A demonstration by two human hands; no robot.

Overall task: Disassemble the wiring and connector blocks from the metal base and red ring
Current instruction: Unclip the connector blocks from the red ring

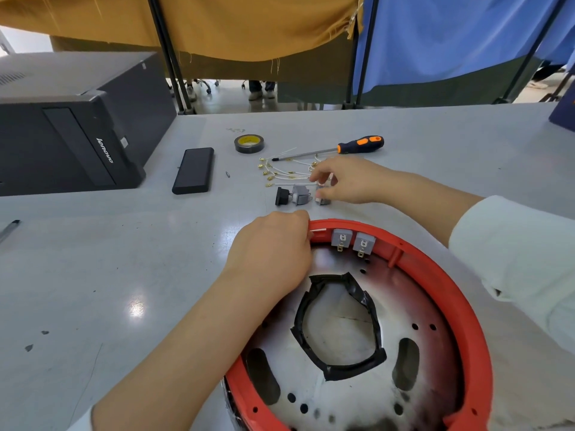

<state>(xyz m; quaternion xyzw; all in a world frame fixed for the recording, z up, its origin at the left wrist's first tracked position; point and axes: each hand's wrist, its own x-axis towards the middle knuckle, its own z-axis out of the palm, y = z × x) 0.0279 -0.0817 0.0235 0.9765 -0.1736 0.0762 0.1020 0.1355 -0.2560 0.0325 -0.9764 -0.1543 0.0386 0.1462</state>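
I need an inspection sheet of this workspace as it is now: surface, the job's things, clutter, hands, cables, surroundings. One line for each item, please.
Surface: grey table, scuffed, with glare spots.
Job's things: red ring around the metal base; two grey connector blocks still sit in the ring; three removed blocks lie on the table.
Clutter: screwdriver, tape roll, black flat pack, pen at the left edge.
Hands: left hand grips the ring's far rim; right hand pinches a small grey block.
Cables: loose white wires with brass terminals, lying beside the screwdriver.
Surroundings: black computer case, yellow curtain and blue curtain, people's feet beyond.
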